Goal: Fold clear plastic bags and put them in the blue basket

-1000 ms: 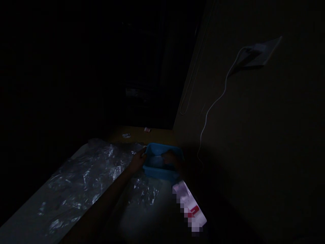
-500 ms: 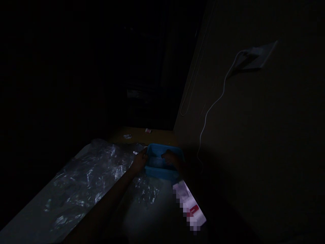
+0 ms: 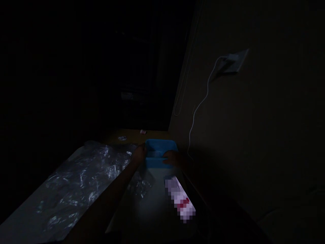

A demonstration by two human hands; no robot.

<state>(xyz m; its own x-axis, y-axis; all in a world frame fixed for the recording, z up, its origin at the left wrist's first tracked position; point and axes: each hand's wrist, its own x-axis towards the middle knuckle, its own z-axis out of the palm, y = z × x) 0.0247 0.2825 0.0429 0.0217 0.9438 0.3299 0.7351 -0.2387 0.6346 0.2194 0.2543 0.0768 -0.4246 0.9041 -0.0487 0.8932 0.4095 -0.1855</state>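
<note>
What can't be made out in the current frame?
All in the head view:
Inside the blue rectangular plastic basin: shadow obscures what the floor holds.
Bare left hand: fingertips hidden behind the hand itself.
Bare right hand: exact grip, too dark.
Bright pinkish-white rectangular panel: content masked by pixel blocks.
Small pink-and-white object: too small to identify.
Left forearm: cut off by bottom edge.

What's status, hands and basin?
Left hand on blue basin, left end. Right hand at near rim. Crumpled clear plastic mostly left of basin. Grips unclear in dark.
</note>
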